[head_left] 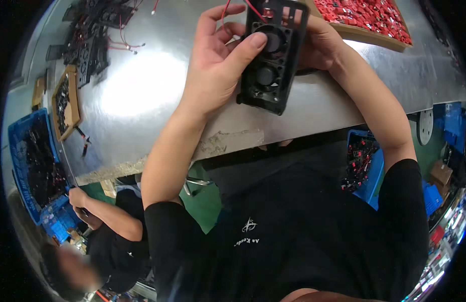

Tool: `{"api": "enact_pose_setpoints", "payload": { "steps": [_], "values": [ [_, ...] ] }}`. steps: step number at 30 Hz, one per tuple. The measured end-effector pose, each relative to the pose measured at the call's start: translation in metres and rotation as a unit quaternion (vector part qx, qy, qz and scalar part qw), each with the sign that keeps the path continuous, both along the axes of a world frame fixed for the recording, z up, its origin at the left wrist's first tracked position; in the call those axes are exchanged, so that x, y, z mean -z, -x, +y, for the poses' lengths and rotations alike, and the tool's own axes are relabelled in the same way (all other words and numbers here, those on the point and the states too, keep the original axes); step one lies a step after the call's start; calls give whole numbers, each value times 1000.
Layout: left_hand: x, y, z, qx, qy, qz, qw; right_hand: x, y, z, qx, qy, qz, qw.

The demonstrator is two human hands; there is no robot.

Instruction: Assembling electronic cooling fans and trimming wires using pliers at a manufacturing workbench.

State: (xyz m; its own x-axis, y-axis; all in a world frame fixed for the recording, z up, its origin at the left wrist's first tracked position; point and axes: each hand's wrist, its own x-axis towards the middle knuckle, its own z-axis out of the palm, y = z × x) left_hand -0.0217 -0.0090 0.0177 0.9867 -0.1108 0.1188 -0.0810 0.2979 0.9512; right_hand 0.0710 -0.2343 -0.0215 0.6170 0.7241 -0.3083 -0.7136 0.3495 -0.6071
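A black shirt [293, 221] lies behind extended forearms [172, 146], hands [215, 65] gripping a black fan frame [270, 60], left thumb [249, 49] across its front

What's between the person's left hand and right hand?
In the head view, a black frame with two round fans; the left hand overlaps its front, the right hand is partly behind it.

a black short-sleeved shirt [303, 231] bears a small white print [249, 226]

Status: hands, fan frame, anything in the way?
Left grip: thumb on upper fan. Right grip: right side of black fan frame, partly hidden. Frame tilted over metal table. Red wire across frame's top; no obstruction visible.
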Motion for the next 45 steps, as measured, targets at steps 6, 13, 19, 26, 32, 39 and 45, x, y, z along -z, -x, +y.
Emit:
{"api": "enact_pose_setpoints", "payload": {
  "steps": [6,13,19,26,32,39,45],
  "values": [
    [-11,11,-10,-18,53,55,997,-22,12,25,-53,41,-26,997],
    [-6,7,-3,39,72,64,995,-18,5,17,-32,105,-39,993],
    [-7,4,-1,38,53,69,995,-9,-2,2,-9,71,-52,996],
    [-5,4,-8,-23,9,23,999,-16,4,14,-19,-22,-172,985],
    [-3,9,-8,-92,-159,-49,982,-18,5,16,-21,-26,-135,990],
    [-10,15,-13,-187,-412,-240,859,-17,7,24,-10,-10,-168,986],
    [-3,11,-9,-184,-242,-160,939,-29,0,21,39,6,-226,973]
  ]
}}
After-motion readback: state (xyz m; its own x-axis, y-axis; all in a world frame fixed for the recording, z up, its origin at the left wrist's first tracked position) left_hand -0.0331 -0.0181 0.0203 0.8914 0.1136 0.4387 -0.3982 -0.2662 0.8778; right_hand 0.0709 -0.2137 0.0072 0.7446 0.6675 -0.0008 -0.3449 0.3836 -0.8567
